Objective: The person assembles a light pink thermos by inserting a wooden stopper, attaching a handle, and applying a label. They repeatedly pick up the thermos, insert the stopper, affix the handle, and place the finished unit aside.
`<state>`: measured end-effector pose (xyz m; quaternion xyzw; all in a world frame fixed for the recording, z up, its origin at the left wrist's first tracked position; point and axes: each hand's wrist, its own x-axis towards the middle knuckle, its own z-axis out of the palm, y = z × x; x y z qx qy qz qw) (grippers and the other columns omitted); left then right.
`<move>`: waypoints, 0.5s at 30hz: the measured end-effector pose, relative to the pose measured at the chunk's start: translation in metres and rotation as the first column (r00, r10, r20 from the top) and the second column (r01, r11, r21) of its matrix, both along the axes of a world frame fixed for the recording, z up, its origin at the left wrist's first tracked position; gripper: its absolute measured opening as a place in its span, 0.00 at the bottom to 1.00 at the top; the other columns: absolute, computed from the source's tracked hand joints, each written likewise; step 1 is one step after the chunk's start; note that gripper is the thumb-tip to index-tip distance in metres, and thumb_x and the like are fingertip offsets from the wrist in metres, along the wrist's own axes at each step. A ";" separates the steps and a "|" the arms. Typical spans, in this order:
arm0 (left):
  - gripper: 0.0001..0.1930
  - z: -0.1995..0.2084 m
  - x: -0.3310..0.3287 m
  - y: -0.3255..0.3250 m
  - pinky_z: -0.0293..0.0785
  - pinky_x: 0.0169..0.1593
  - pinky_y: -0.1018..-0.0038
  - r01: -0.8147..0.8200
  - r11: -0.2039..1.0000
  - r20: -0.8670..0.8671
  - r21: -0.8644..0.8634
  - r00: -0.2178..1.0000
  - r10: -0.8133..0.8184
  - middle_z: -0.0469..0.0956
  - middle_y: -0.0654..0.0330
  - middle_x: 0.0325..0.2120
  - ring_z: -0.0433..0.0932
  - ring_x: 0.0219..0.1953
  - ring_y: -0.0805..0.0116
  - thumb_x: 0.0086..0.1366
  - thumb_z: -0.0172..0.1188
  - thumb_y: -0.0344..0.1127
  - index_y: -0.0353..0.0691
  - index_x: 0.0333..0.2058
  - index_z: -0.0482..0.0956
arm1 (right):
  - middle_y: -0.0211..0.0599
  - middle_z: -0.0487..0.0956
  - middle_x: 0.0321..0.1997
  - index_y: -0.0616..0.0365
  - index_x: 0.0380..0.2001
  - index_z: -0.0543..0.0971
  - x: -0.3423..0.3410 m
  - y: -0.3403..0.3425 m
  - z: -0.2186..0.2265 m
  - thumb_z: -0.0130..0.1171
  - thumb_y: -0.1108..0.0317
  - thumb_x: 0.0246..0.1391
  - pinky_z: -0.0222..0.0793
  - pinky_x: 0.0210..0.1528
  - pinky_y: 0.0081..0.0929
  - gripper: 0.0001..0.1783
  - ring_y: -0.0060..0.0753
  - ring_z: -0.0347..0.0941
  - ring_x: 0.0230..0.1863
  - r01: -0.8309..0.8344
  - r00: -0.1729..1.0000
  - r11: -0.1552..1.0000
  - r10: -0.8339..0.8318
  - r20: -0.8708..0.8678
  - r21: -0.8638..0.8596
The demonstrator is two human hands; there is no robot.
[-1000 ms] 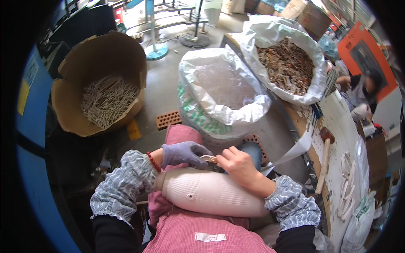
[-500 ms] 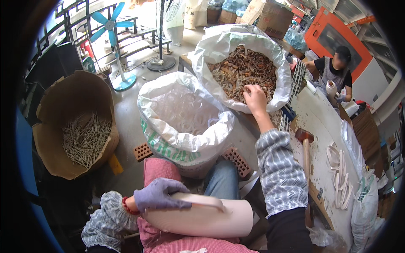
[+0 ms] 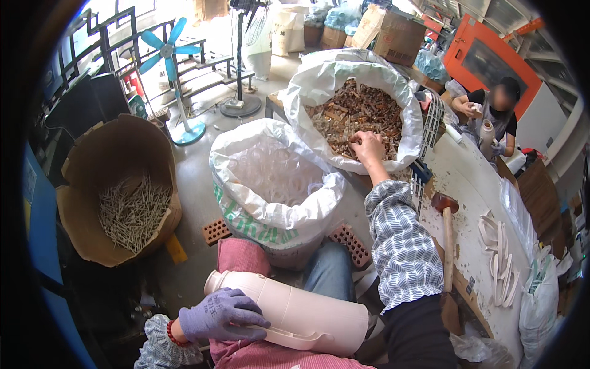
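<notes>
A pale pink jug-shaped vessel [image 3: 301, 307] lies on its side across my lap, its narrower neck end to the left and its handle on the side toward me. My left hand [image 3: 227, 315], in a purple glove, is closed over the handle and steadies the vessel. Into a big white sack [image 3: 307, 83] reaches my bare right hand [image 3: 369, 147], its fingers pinched together at the small brown pieces [image 3: 350, 111] that fill it. Whatever is between those fingertips is hidden. A second white sack [image 3: 246, 209], holding clear plastic rings [image 3: 270, 172], stands just beyond my knees.
At left is a torn cardboard drum [image 3: 74, 209] of thin sticks [image 3: 135, 212], with a blue fan [image 3: 167, 50] behind. The table at right bears a mallet [image 3: 446, 227] and pale handle-shaped parts [image 3: 501, 258]. Perforated bricks [image 3: 349, 245] lie by the sack. A co-worker [image 3: 491, 117] sits far right.
The jug-shaped vessel has turned, bringing its handle from the top toward me and its neck into sight. My left hand went down with it. My right hand stays in the brown pieces.
</notes>
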<state>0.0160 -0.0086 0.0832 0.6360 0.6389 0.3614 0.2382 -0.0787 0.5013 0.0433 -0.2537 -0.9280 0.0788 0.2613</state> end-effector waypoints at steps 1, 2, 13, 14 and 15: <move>0.12 -0.002 0.001 -0.002 0.73 0.41 0.69 0.001 1.000 0.004 0.007 1.000 -0.001 0.80 0.63 0.33 0.77 0.36 0.64 0.56 0.69 0.43 0.50 0.38 0.86 | 0.33 0.80 0.39 0.46 0.29 0.83 0.000 0.004 -0.002 0.68 0.58 0.42 0.66 0.53 0.38 0.10 0.44 0.70 0.48 -0.028 0.980 0.997 0.042 -0.194 0.075; 0.12 0.000 0.002 -0.004 0.73 0.40 0.68 -0.021 1.000 0.023 -0.003 1.000 0.021 0.80 0.63 0.33 0.77 0.35 0.64 0.55 0.69 0.43 0.51 0.38 0.86 | 0.35 0.80 0.36 0.50 0.29 0.83 -0.003 0.009 -0.001 0.67 0.59 0.43 0.68 0.49 0.38 0.10 0.44 0.72 0.44 -0.013 0.968 0.997 0.030 -0.250 0.070; 0.18 0.015 -0.014 0.028 0.73 0.44 0.67 -0.420 0.792 -0.463 0.444 0.649 0.603 0.79 0.61 0.43 0.78 0.42 0.62 0.53 0.68 0.39 0.48 0.44 0.80 | 0.35 0.82 0.40 0.62 0.40 0.82 0.054 -0.114 0.039 0.61 0.65 0.57 0.75 0.43 0.25 0.12 0.27 0.77 0.40 -0.608 0.783 0.499 0.504 -0.363 -0.618; 0.20 0.010 -0.015 0.036 0.72 0.46 0.66 -0.412 0.783 -0.448 0.466 0.653 0.611 0.77 0.59 0.45 0.77 0.44 0.60 0.53 0.68 0.39 0.48 0.46 0.79 | 0.33 0.82 0.40 0.61 0.40 0.83 0.080 -0.152 0.039 0.61 0.67 0.57 0.74 0.43 0.24 0.10 0.25 0.77 0.40 -0.641 0.672 0.159 0.589 -0.449 -0.751; 0.21 0.006 -0.015 0.043 0.72 0.48 0.65 -0.408 0.772 -0.434 0.487 0.654 0.619 0.75 0.56 0.48 0.77 0.47 0.58 0.52 0.68 0.39 0.48 0.47 0.78 | 0.29 0.80 0.38 0.59 0.43 0.81 0.104 -0.185 0.041 0.61 0.68 0.58 0.73 0.43 0.20 0.11 0.20 0.76 0.38 -0.547 0.650 0.045 0.652 -0.391 -0.836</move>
